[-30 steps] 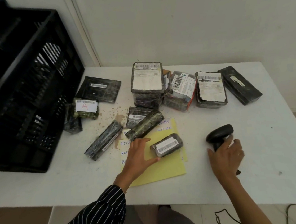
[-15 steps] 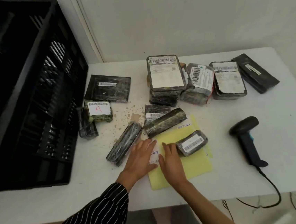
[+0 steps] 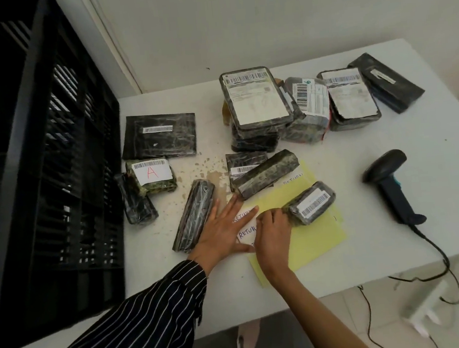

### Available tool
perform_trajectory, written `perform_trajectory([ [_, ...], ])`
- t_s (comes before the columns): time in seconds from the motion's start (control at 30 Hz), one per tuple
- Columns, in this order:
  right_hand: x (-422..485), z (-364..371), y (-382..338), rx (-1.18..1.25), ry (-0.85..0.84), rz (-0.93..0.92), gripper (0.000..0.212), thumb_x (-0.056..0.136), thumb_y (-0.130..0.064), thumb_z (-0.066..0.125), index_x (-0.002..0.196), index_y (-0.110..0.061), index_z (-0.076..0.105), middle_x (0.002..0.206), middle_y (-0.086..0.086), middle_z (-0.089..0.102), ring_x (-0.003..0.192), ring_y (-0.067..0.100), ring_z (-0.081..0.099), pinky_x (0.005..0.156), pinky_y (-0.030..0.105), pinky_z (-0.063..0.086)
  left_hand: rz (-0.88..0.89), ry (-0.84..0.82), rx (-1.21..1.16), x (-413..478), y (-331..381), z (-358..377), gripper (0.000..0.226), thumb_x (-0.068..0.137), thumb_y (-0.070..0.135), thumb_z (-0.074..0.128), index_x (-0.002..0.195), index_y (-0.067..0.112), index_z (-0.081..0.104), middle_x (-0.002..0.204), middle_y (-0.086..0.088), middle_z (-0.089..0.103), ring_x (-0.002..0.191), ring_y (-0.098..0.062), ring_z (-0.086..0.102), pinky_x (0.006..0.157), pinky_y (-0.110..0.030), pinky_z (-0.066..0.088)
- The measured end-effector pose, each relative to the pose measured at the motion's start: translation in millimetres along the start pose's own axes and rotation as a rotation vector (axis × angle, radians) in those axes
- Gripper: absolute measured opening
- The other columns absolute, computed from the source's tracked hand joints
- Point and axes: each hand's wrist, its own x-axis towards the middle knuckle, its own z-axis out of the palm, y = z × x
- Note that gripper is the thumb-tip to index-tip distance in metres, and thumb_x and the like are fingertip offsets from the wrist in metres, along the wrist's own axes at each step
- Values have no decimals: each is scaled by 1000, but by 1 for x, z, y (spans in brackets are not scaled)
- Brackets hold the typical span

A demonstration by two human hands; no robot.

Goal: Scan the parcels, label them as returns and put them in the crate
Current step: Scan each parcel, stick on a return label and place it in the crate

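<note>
**Picking at a return label beside the parcel in hand**

The small parcel (image 3: 311, 203), a rounded block wrapped in dark, crinkled plastic film with a white barcode sticker facing up, lies on the pale yellow backing sheet (image 3: 314, 249) near the table's front edge. It probably sits there so that a label has only a short way to travel. At the sheet's left end are the white paper labels (image 3: 245, 230), hand-lettered "RETURN" in blue.

The left hand (image 3: 222, 230) lies flat with its fingers straight and spread, pressing down on the labels and the sheet. This looks like a way to pin the thin paper while a label is lifted off. The right hand (image 3: 272, 227) is just beside the parcel, fingers curled down to the edge of a label as if working a corner loose. The knuckles hide the fingertips, so I cannot tell whether a corner is actually pinched.

A long film-wrapped parcel (image 3: 194, 213) lies touching the left hand's outer edge, and a dark wrapped roll (image 3: 265, 176) rests across the sheet's top corner. More taped parcels (image 3: 254, 98), boxy and with large printed shipping labels, are bunched at the back of the white table (image 3: 429, 140).

The black handheld scanner (image 3: 385, 178), smooth plastic with a trailing cord, lies on its side well apart to the right with neither hand on it. That suggests the job is at the labelling step. The black slatted plastic crate (image 3: 53, 162) stands at the left, within reach for the drop-off that is yet to come.
</note>
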Motion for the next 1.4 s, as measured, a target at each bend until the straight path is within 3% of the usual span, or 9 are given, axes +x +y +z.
perform_trajectory([
  [0.23,-28,-10,2,26,-66,-139,13,85,-7,34,84,-18,41,84,2,48,73,18,36,64,28,24,0,9,106,0,-4,1,90,80,78,34,144,42,-18,157,-6,-20,140,-19,-30,114,-49,-19],
  [0.4,-38,-21,2,143,-80,-166,26,82,5,44,86,-19,38,88,2,48,73,10,26,67,21,20,-18,-14,127,-1,-1,-1,88,81,79,30,146,42,-16,148,-4,-31,140,-21,-31,112,-51,-21],
  [0.7,-41,-42,4,217,-70,-220,28,82,7,48,87,-19,39,88,3,49,74,8,27,70,18,23,-56,-27,102,-1,2,-1,91,78,80,35,148,41,-9,145,-2,-35,140,-23,-31,110,-51,-22],
  [0.8,-46,-57,8,271,-98,-175,21,89,-3,42,89,-24,38,87,2,52,71,13,36,58,19,27,-66,-23,117,0,5,-1,92,81,74,41,149,39,-10,149,-5,-33,139,-24,-32,107,-51,-24],
  [0.9,-41,-76,19,428,-92,-79,10,93,-17,39,91,-25,41,88,-2,54,74,16,45,60,21,34,-54,-11,63,-2,8,-4,96,80,72,48,150,34,-5,147,-7,-32,140,-28,-29,109,-49,-22],
  [1.03,-5,-103,49,576,-45,27,7,94,-12,54,91,-17,50,89,-4,57,83,11,55,72,16,42,-136,30,-98,-12,23,-12,85,83,55,60,151,29,17,157,-13,-16,145,-31,-14,114,-42,-14],
  [1.13,28,-116,76,608,-84,64,12,90,-8,62,91,-15,53,92,-9,61,83,8,58,73,22,47,-251,167,-217,-27,42,-17,56,88,42,61,137,21,42,155,-14,9,143,-28,11,116,-36,9],
  [1.27,65,-123,98,614,-196,-8,16,88,-6,64,85,-18,53,86,-9,63,77,11,58,70,22,47,-329,448,-500,-29,75,-24,29,92,34,57,114,15,57,127,-3,43,116,-19,45,93,-27,35],
  [1.4,88,-121,107,600,-314,-80,23,87,-4,63,80,-22,49,81,-6,62,70,10,54,59,16,41,-360,525,-756,-2,122,-33,35,93,36,56,123,19,51,118,5,42,102,-12,52,76,-20,39],
])
